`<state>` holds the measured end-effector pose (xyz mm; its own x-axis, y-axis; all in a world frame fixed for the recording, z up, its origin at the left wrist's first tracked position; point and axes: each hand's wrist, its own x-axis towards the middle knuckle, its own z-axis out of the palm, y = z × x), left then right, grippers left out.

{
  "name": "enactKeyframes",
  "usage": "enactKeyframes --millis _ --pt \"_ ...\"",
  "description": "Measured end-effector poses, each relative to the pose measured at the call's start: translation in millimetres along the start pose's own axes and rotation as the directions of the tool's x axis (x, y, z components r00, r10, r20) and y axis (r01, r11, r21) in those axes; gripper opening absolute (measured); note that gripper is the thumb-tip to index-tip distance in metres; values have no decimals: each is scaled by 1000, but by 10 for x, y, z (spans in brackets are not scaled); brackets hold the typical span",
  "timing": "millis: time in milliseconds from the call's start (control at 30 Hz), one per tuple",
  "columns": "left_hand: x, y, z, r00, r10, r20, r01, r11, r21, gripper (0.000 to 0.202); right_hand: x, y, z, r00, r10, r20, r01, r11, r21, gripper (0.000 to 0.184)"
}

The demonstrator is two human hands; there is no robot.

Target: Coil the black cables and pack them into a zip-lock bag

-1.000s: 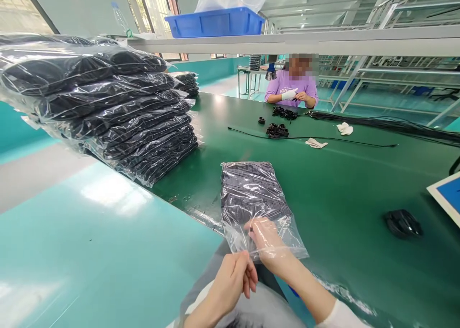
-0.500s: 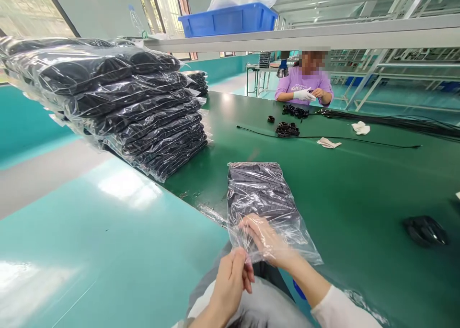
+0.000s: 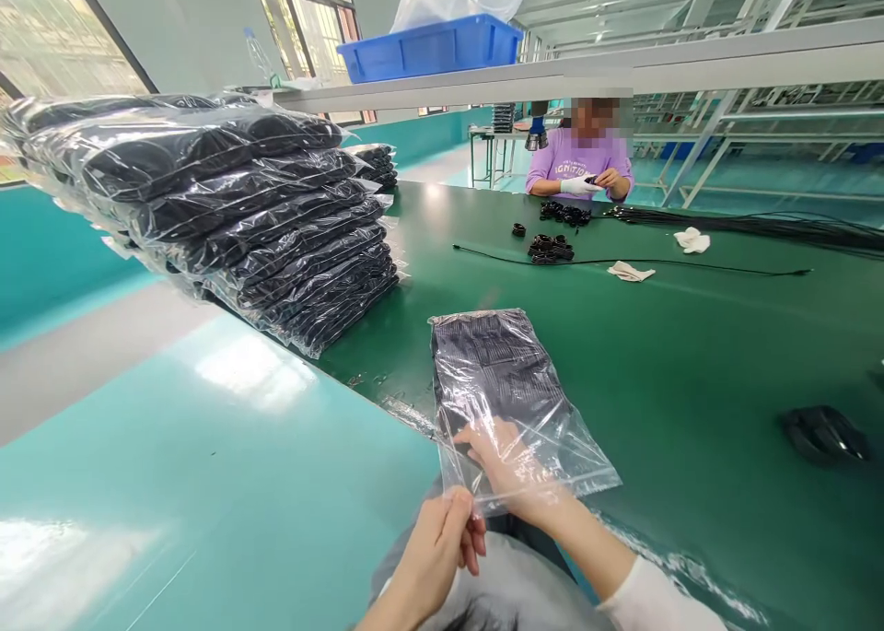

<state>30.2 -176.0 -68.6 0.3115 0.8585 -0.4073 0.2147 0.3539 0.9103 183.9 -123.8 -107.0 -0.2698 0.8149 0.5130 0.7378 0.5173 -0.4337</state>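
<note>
A clear plastic bag [image 3: 573,438] lies at the near edge of the green table, its open mouth towards me. Inside it are neat rows of thin black ribbed items [image 3: 494,364], whose kind I cannot make out. My left hand [image 3: 446,539] pinches the near left corner of the bag's mouth between thumb and fingers. My right hand [image 3: 501,451] reaches through the mouth, with film over its wrist and back. Its fingers stretch out to the left beside the near end of the black items, and nothing shows in their grasp.
At the left rises a tall stack of filled clear bags [image 3: 276,207]. Black coils [image 3: 551,249], a long black cable [image 3: 642,264] and white gloves [image 3: 630,272] lie farther back. A co-worker [image 3: 580,161] sits opposite. A blue bin [image 3: 432,49] stands on the overhead shelf; a black bundle [image 3: 825,431] lies right.
The film around my right hand has gone from bunched to spread out flatter. My left hand has drawn the bag's corner slightly down towards me. The view has shifted a little.
</note>
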Motion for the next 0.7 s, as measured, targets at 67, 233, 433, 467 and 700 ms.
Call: enactKeyframes --millis 67,233,433,467,700 --pt "-40 25 -3 999 -10 49 10 1000 -5 50 -83 71 -11 1000 20 -10 -21 999 -44 21" --pt "-113 46 39 980 -3 201 -9 998 54 51 -238 160 -115 996 89 -27 -92 990 -104 13" --pt "-110 84 82 971 16 238 -48 990 130 48 -200 157 -318 997 15 -72 -30 977 -213 46" --pt "-110 98 83 970 15 242 -53 987 149 49 -166 162 -358 999 0 -48 -12 968 -253 53" --pt "-125 192 95 956 48 290 -161 911 380 52 46 212 -518 995 36 97 -2 943 -334 75"
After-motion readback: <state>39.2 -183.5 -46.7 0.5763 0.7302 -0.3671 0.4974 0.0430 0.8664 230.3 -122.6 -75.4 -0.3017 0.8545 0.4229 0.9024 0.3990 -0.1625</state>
